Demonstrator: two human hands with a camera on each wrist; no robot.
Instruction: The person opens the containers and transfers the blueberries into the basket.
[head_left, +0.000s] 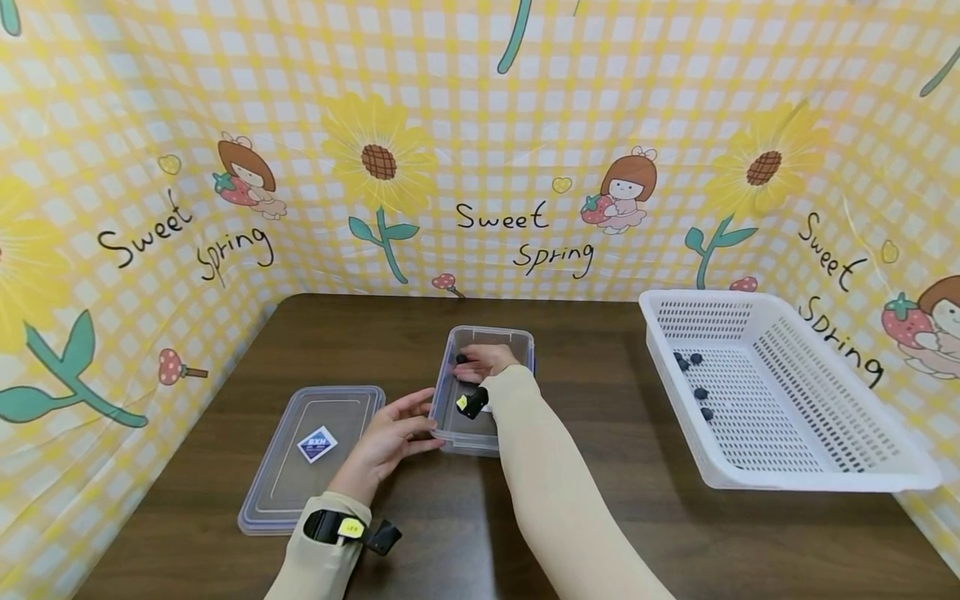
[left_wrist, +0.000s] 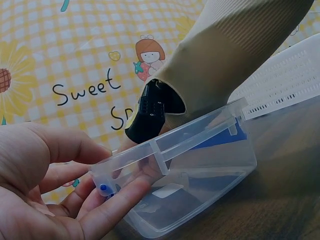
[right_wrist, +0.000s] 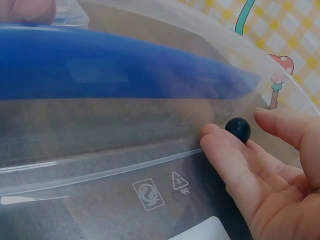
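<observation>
My left hand (head_left: 384, 439) grips the near left corner of a clear plastic box (head_left: 467, 440), with the fingers spread along its side wall. Inside that box is my right hand (head_left: 486, 362), its palm turned up. A small, dark, glossy ball (right_wrist: 238, 130) lies on its fingers close to the left wall, and the thumb stands apart from it. On the box's side, a blue strip (right_wrist: 125, 65) runs along the wall in the right wrist view. The box's floor carries moulded marks and a white label.
A clear lid (head_left: 279, 492) with a blue-and-white sticker lies on the dark table (head_left: 600, 533) at left. At right stands a white perforated basket (head_left: 825, 481) with several dark balls (head_left: 701, 393) along its left side. Patterned cloth surrounds the table's back and sides.
</observation>
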